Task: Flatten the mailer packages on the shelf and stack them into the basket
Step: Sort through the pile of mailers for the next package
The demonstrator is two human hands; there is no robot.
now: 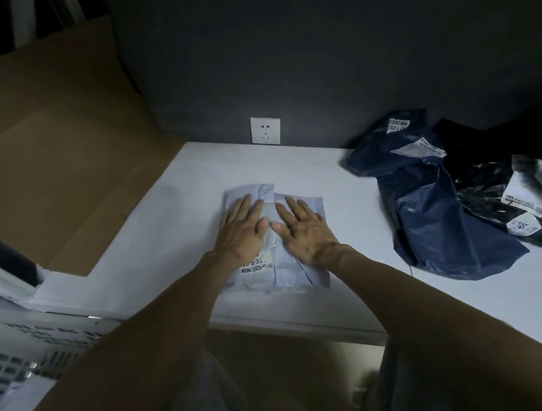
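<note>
A pale grey-blue mailer (287,270) with a printed label lies flat on the white shelf (169,224), near its front edge. My left hand (241,227) and my right hand (303,228) press down on it side by side, palms flat and fingers straight. A dark blue mailer (433,206) lies crumpled to the right, and black mailers (496,191) with white labels lie beyond it. The white perforated basket (11,353) stands at the lower left, below the shelf's edge.
A large flattened cardboard sheet (43,171) leans at the left over the shelf's corner. A white wall socket (266,130) sits on the dark back wall. The shelf's front edge (294,325) runs just below the pale mailer.
</note>
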